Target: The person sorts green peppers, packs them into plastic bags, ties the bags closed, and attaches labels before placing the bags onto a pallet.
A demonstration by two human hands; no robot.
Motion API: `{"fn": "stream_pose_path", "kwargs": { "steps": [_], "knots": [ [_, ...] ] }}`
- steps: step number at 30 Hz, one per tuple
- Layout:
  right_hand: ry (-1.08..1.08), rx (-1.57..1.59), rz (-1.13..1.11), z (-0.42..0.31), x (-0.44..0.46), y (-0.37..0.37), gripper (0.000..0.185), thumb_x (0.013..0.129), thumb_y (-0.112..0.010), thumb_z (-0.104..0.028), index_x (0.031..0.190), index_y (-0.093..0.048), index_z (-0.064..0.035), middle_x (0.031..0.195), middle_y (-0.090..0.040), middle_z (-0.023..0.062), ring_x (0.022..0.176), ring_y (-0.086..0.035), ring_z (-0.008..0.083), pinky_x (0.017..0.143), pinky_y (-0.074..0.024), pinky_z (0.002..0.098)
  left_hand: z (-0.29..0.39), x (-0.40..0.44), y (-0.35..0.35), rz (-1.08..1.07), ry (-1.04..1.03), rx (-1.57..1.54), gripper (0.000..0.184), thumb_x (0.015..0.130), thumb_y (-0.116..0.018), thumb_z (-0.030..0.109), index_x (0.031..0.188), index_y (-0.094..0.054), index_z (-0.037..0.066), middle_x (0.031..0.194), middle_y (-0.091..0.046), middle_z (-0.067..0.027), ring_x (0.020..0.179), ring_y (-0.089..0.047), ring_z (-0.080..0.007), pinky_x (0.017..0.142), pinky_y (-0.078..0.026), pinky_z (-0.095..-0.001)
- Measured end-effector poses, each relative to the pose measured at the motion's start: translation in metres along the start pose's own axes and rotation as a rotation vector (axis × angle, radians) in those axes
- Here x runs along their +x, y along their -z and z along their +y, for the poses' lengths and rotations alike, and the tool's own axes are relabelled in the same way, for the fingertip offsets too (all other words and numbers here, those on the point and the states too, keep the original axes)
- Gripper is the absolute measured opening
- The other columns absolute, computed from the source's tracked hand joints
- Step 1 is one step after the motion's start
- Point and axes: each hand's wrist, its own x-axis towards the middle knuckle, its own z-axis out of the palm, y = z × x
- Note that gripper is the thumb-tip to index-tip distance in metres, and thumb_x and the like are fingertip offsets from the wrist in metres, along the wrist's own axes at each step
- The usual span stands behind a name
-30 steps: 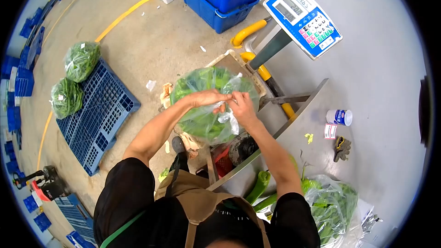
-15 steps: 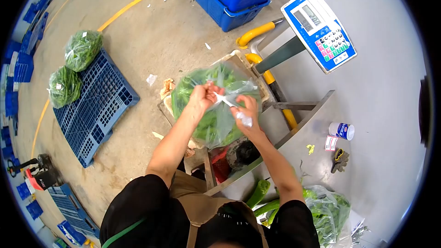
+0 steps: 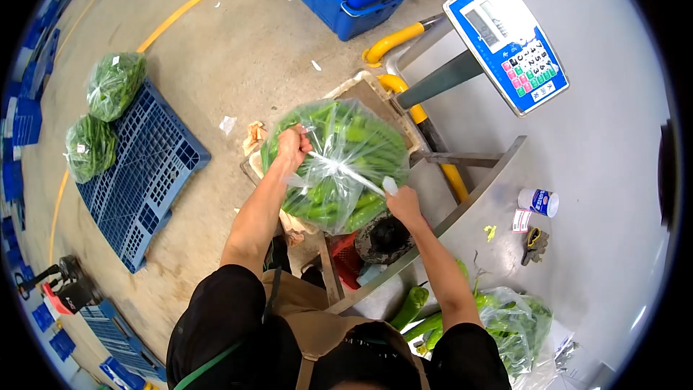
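A clear plastic bag (image 3: 354, 133) full of long green peppers rests on the scale platform before me. Its gathered top is pulled into a tight white twist across the middle. My left hand (image 3: 293, 147), closed, grips one end of the twisted plastic at the bag's left side. At the lower right, my right hand (image 3: 406, 206) is closed round the other end, and a bit of white plastic sticks up from the fist. The twist is stretched straight between both hands.
The scale display (image 3: 509, 43) stands on a post at the right. Two filled bags sit by a blue pallet (image 3: 148, 166). Blue crates (image 3: 354, 0) are stacked ahead. On the metal table lie a white tub (image 3: 539, 202), a glove (image 3: 534, 245) and another bag of peppers (image 3: 516, 325).
My hands have moved apart, left hand to the left and right hand down and right, drawing the bag's twisted ends taut. The view has shifted slightly.
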Motion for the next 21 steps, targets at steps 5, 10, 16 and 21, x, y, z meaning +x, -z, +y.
{"fn": "stream_pose_path", "kwargs": {
  "steps": [5,10,16,21],
  "knots": [
    [0.07,-0.177,0.079,0.031,0.016,0.002,0.025,0.073,-0.06,-0.02,0.07,-0.061,0.0055,0.068,-0.06,0.0248,0.07,-0.061,0.0405,0.065,-0.0492,0.0462,0.02,-0.038,-0.026,-0.123,-0.041,0.053,0.019,0.086,-0.045,0.009,0.067,-0.044,0.01,0.054,-0.032,0.001,0.041,-0.028,-0.0101,0.035,-0.022,-0.0255],
    [0.051,-0.326,-0.043,0.0,0.006,0.018,0.022,0.073,-0.056,-0.017,0.073,-0.062,0.0041,0.075,-0.062,0.0247,0.074,-0.06,0.0418,0.066,-0.0493,0.0462,0.011,-0.019,-0.006,-0.013,-0.045,0.131,0.019,0.085,-0.046,0.008,0.067,-0.044,0.01,0.053,-0.031,0.0012,0.041,-0.027,-0.0091,0.035,-0.02,-0.0253],
    [-0.051,0.74,-0.026,-0.038,0.021,0.109,0.033,0.081,-0.064,-0.032,0.079,-0.058,0.0004,0.063,-0.058,0.0062,0.056,-0.055,0.0175,0.054,-0.0439,0.0326,0.05,-0.1,-0.059,-0.427,0.05,0.342,0.026,0.085,-0.061,0.026,0.077,-0.049,0.005,0.052,-0.031,0.0055,0.039,-0.026,-0.0056,0.034,-0.018,-0.0229],
    [0.282,0.681,0.076,-0.152,0.029,0.123,0.03,0.079,-0.067,-0.027,0.071,-0.058,0.0015,0.061,-0.057,0.0063,0.053,-0.052,0.013,0.05,-0.042,0.032,0.052,-0.149,-0.127,-0.77,0.147,1.296,0.031,0.087,-0.057,0.03,0.097,-0.052,0.001,0.046,-0.027,0.0076,0.035,-0.027,-0.0054,0.032,-0.018,-0.0214]
  ]
}}
